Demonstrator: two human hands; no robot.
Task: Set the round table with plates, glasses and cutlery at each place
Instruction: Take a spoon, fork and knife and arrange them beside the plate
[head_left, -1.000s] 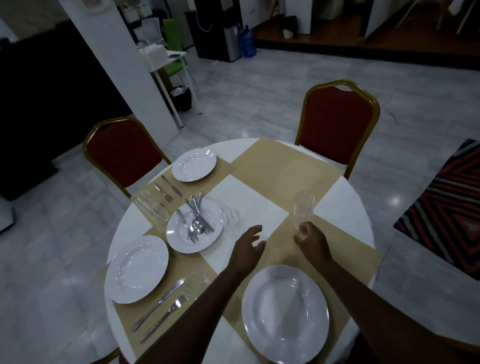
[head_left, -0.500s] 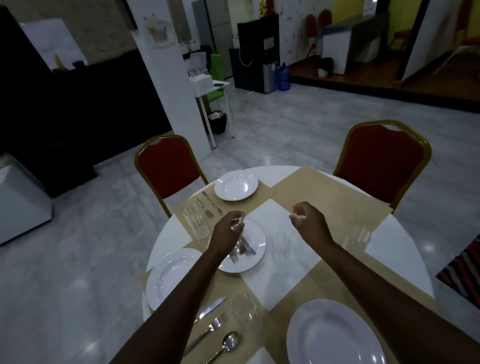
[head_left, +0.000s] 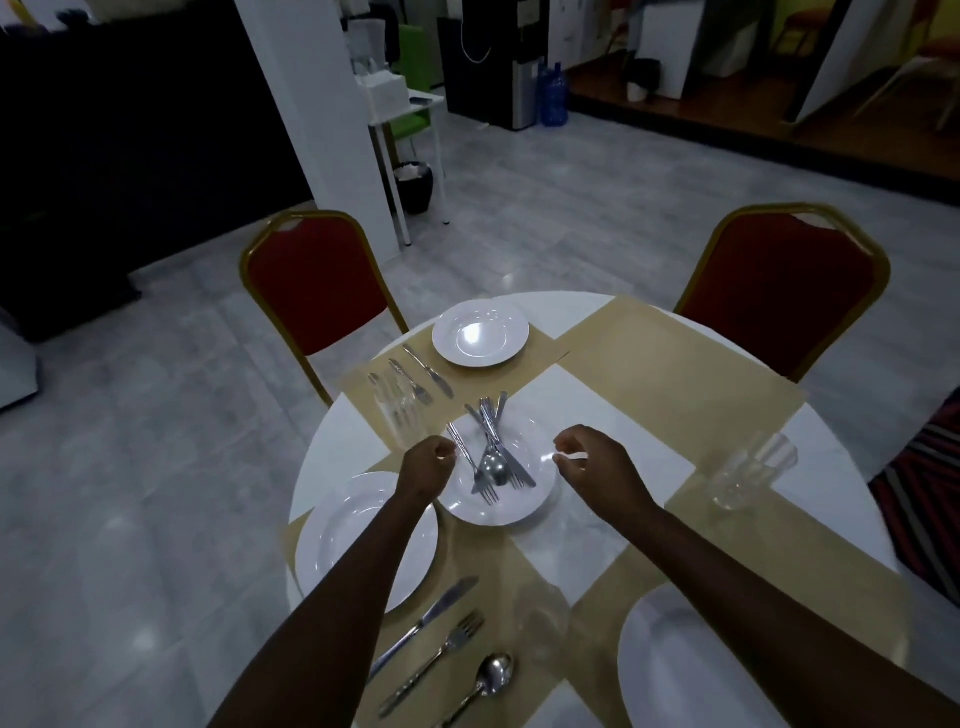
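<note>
On the round table (head_left: 597, 415) a white centre plate (head_left: 514, 506) carries a pile of spare cutlery (head_left: 491, 457). My left hand (head_left: 428, 465) is at this plate's left rim and my right hand (head_left: 592, 462) at its right rim, both with fingers curled; whether they grip it is unclear. A far plate (head_left: 480, 335) has a knife (head_left: 428, 371) and a glass (head_left: 400, 415) beside it. The near-left plate (head_left: 337, 540) has a knife (head_left: 426, 623), fork (head_left: 436, 660) and spoon (head_left: 488, 675). A near-right plate (head_left: 665, 670) lies under my right arm. Another glass (head_left: 748, 470) stands at the right.
Two red chairs with gold frames stand at the far side, one on the left (head_left: 317, 296) and one on the right (head_left: 779, 291). Beige placemats cross the white cloth. A striped rug (head_left: 924, 493) lies right of the table. A white pillar and a small white side table (head_left: 410, 119) stand beyond.
My right hand let go of the glass at the right and both hands moved to the two sides of the centre plate. The view tilted up, then closer.
</note>
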